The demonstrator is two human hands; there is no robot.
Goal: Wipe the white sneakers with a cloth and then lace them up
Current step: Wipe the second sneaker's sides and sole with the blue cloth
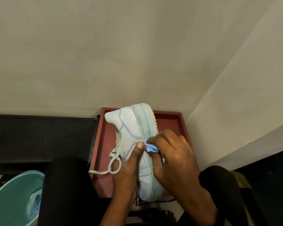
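White leather low-top sneaker (pixel 131 128), on its side over a red-brown rectangular tray (pixel 167 113): sole to the right, heel far, toe near.

- **Hands:** The left hand (pixel 126 175) grips the upper from the left, w/ thumb laid across the side panel. The right hand (pixel 175 154) pinches a small bunched blue cloth (pixel 151 147) against the seam where the upper meets the pale rubber midsole (pixel 145 121).
- **Step in hand (judged):** wiping the midsole edge. Lacing is not yet begun, and a loose off-white lace (pixel 99 172) trails left over the tray.
- **To do it well:**
  - Press w/ the left thumb as counter-force so the shoe doesn't roll.
  - Run the cloth along the seam in short strokes toward the heel, as bluish smudges show on the far midsole.
  - Refold to a clean face once the cloth is soiled.
  - Hold the lace clear of the wiped path.
- **Surroundings:** A teal plastic bucket (pixel 11 193) at near left, below a black bench (pixel 39 136), is prob. for rinsing.
- **Not shown:** 2nd sneaker.
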